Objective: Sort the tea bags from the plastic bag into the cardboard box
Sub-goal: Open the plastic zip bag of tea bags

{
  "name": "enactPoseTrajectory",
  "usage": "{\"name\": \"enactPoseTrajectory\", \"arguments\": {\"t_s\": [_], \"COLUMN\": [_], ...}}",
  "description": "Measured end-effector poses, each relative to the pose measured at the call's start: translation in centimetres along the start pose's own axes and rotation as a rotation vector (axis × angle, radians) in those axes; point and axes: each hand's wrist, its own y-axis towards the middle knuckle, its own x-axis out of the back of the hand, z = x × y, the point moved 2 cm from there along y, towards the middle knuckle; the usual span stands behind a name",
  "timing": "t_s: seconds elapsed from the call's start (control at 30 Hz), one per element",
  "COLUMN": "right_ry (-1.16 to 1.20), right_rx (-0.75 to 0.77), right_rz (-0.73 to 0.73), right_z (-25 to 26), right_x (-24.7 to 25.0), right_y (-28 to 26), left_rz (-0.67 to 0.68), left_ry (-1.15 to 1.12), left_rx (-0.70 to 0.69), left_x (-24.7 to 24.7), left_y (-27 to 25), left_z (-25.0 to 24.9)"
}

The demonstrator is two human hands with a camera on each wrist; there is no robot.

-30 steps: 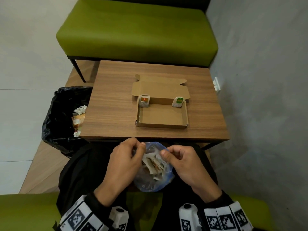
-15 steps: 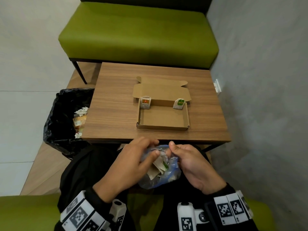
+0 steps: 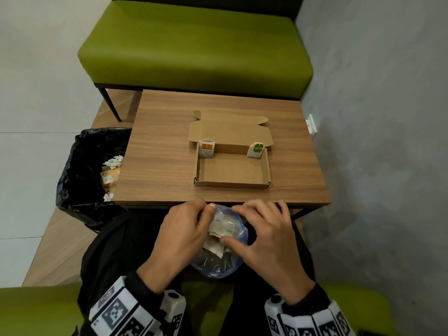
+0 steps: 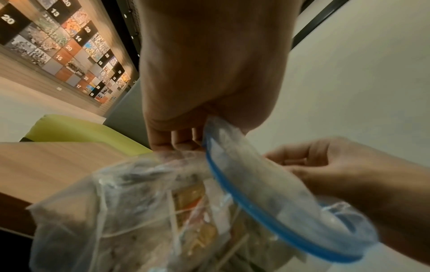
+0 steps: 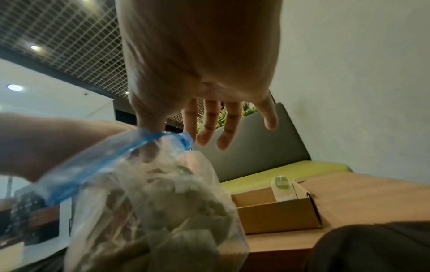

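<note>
While the plastic bag [image 3: 219, 260] sits in the person's lap, both hands work its mouth. Left hand [image 3: 180, 235] pinches the blue zip rim [image 4: 267, 217] on its side. Right hand [image 3: 263, 235] has thumb and forefinger on the opposite rim, other fingers [image 5: 229, 127] spread loose. Tea bags [image 3: 221, 229] bunched inside the bag. Beyond, on the bench [image 3: 160, 151], the cardboard box [image 3: 232, 184] lies open, lid flat behind. Orange-tag tea bag [image 3: 206, 148] stands in its far-left corner, green-tag tea bag [image 3: 255, 150] far-right. Bin [image 3: 80, 170] left of the bench, green seat [image 3: 194, 47] past it.
</note>
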Motion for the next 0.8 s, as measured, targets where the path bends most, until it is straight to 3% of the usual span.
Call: {"name": "enactPoseTrajectory", "arguments": {"t_s": [0.17,0.37,0.57,0.67,0.8], "right_ry": [-0.097,0.436,0.544,0.530,0.227], "right_rx": [-0.018,-0.207,-0.206,-0.181,-0.159], "right_rz": [0.038,0.191,0.320,0.261,0.054], "right_z": [-0.2,-1.7,-1.5,-1.4,-1.1], "right_x": [0.2,0.9,1.6,1.3,1.4], "right_y": [0.1,1.4,2.3,2.4,1.3], "left_rz": [0.066,0.100,0.188,0.139,-0.008], "left_ry": [-0.046,-0.039,0.095,0.114,0.060], "left_rx": [-0.009,-0.047,-0.263,-0.229,-0.095], "left_x": [0.2,0.8,1.0,0.6,0.2], "left_y": [0.0,-0.2,-0.4,-0.2,0.0], "left_z": [0.2,0.9,-0.5,-0.5,-0.2]}}
